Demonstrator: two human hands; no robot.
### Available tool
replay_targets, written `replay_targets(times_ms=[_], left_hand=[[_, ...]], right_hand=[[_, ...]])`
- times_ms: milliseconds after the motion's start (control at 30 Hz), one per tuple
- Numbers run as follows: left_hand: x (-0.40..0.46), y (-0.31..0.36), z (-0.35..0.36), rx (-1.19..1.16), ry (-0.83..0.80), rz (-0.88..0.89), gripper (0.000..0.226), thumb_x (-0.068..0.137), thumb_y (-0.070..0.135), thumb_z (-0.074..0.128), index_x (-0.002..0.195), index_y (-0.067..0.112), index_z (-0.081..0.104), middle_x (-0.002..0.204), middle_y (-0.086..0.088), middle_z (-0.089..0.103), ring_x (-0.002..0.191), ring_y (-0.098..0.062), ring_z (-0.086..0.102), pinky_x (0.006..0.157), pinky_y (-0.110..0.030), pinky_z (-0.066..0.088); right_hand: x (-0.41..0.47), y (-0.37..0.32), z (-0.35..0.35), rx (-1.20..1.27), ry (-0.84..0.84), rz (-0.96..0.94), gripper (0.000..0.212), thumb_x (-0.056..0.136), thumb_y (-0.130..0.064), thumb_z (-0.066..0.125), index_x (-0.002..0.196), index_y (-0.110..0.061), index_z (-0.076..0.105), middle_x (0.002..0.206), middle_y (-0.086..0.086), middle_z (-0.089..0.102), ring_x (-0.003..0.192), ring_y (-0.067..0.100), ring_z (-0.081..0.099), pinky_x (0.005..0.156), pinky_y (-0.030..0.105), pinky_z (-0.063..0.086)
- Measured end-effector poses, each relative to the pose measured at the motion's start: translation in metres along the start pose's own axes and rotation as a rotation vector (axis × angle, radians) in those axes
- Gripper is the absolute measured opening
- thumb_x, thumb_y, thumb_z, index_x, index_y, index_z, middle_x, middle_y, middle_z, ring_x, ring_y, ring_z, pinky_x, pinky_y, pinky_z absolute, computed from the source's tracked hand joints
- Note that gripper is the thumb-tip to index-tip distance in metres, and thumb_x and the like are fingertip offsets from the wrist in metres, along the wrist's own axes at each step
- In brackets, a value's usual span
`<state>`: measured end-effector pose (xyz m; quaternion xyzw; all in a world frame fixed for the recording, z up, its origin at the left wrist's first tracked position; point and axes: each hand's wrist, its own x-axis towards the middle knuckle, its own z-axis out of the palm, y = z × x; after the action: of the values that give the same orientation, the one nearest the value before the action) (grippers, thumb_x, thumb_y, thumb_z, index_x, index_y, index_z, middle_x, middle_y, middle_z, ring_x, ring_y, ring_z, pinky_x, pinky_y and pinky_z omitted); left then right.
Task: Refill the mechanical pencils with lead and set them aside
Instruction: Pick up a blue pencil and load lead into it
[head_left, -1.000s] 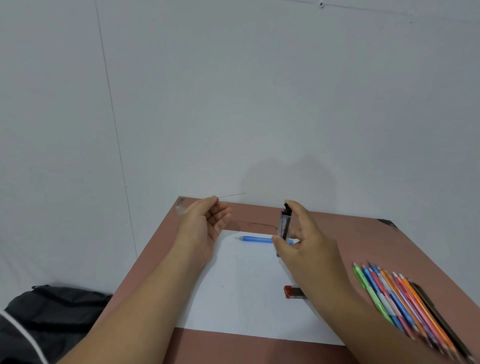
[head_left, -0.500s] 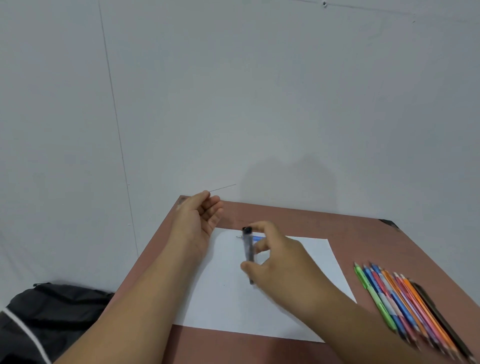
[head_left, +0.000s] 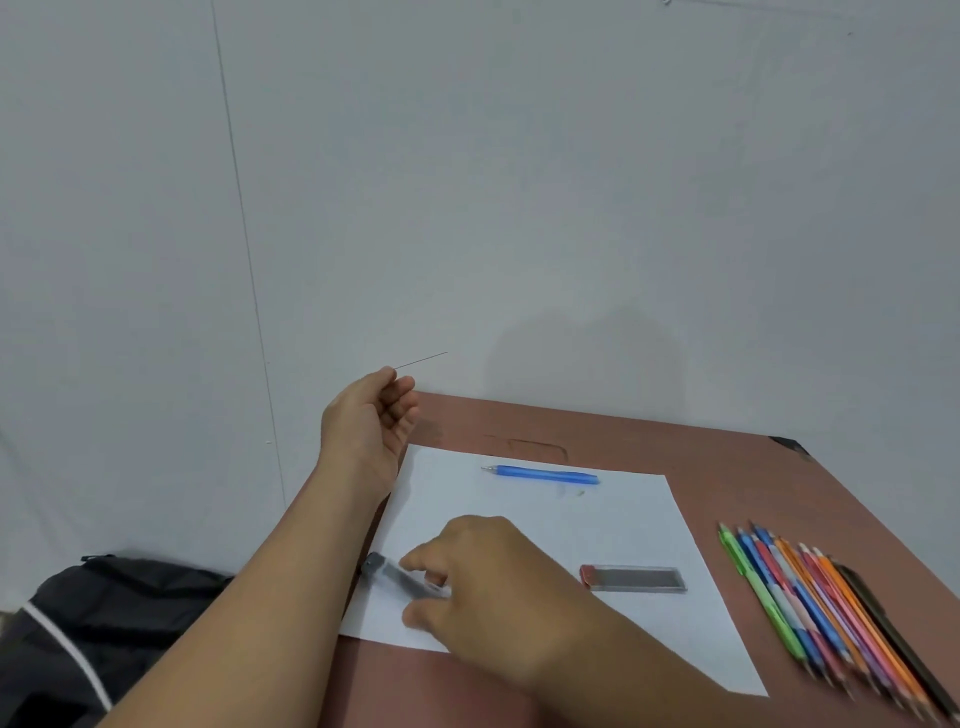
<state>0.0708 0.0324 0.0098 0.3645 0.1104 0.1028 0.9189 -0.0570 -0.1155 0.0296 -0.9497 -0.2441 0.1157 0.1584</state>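
A brown table (head_left: 649, 447) carries a white sheet (head_left: 623, 525). Coloured pencils (head_left: 831, 608) lie in a row right of it. On the sheet lie a blue pencil (head_left: 543, 474) and a red-capped case (head_left: 634, 578) holding dark leads. The right hand (head_left: 483, 587) pinches a black-capped case (head_left: 387, 571) low on the sheet's left edge. The left hand (head_left: 371, 421) pinches one lead (head_left: 422, 360).

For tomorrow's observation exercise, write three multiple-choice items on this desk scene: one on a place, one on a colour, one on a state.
1. Where does the blue pencil lie?
A. on the white paper
B. on the bag
C. in the row at the right

2. What colour is the cap of the lead case lying free on the paper?
A. green
B. red
C. yellow

3. What is the left hand doing?
A. lying flat
B. pinching a thin lead
C. gripping a pencil

Key: 1 A, it rests on the sheet's far part; 2 B, its left end is red; 3 B, the lead juts from the fingertips.
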Motion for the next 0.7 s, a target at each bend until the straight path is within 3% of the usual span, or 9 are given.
replay_targets(times_ms=[167, 333, 433, 567, 700], left_hand=[[-0.007, -0.003, 0.004, 0.136, -0.059, 0.054, 0.010, 0.093, 0.012, 0.065, 0.099, 0.004, 0.067, 0.082, -0.010, 0.071, 0.065, -0.018, 0.062, 0.060, -0.026, 0.055], [-0.023, -0.015, 0.019, 0.302, -0.156, 0.095, 0.008, 0.095, 0.011, 0.065, 0.091, 0.004, 0.067, 0.077, -0.009, 0.067, 0.064, -0.019, 0.059, 0.058, -0.030, 0.051], [-0.033, -0.022, 0.027, 0.353, -0.193, 0.089, 0.012, 0.094, 0.014, 0.066, 0.096, 0.003, 0.068, 0.083, -0.010, 0.067, 0.068, -0.019, 0.059, 0.060, -0.032, 0.050], [-0.045, -0.031, 0.033, 0.430, -0.201, 0.084, 0.019, 0.093, 0.020, 0.068, 0.102, 0.002, 0.070, 0.084, -0.006, 0.069, 0.071, -0.015, 0.061, 0.062, -0.029, 0.052], [-0.054, -0.035, 0.038, 0.505, -0.179, 0.123, 0.013, 0.093, 0.021, 0.068, 0.091, 0.009, 0.072, 0.080, -0.001, 0.070, 0.071, -0.015, 0.060, 0.063, -0.029, 0.051]], right_hand=[[-0.006, 0.011, 0.003, 0.082, 0.119, -0.009, 0.045, 0.096, -0.053, 0.061, 0.136, -0.033, 0.062, 0.123, -0.013, 0.059, 0.109, 0.005, 0.054, 0.098, 0.027, 0.046], [-0.007, 0.045, -0.011, 0.345, 0.484, 0.128, 0.025, 0.092, -0.044, 0.068, 0.115, -0.035, 0.073, 0.095, -0.018, 0.068, 0.081, -0.002, 0.061, 0.076, 0.012, 0.046], [-0.005, 0.066, -0.027, 0.728, 0.634, 0.219, 0.018, 0.090, -0.038, 0.074, 0.108, -0.036, 0.073, 0.093, -0.011, 0.073, 0.072, 0.005, 0.067, 0.069, 0.023, 0.056], [0.005, 0.083, -0.042, 1.142, 0.685, 0.210, 0.018, 0.088, -0.028, 0.079, 0.105, -0.026, 0.076, 0.082, -0.001, 0.075, 0.068, 0.013, 0.067, 0.081, 0.042, 0.060], [0.016, 0.092, -0.040, 1.156, 0.787, 0.205, 0.024, 0.085, -0.030, 0.082, 0.107, -0.029, 0.074, 0.095, -0.004, 0.075, 0.080, 0.014, 0.070, 0.071, 0.032, 0.061]])
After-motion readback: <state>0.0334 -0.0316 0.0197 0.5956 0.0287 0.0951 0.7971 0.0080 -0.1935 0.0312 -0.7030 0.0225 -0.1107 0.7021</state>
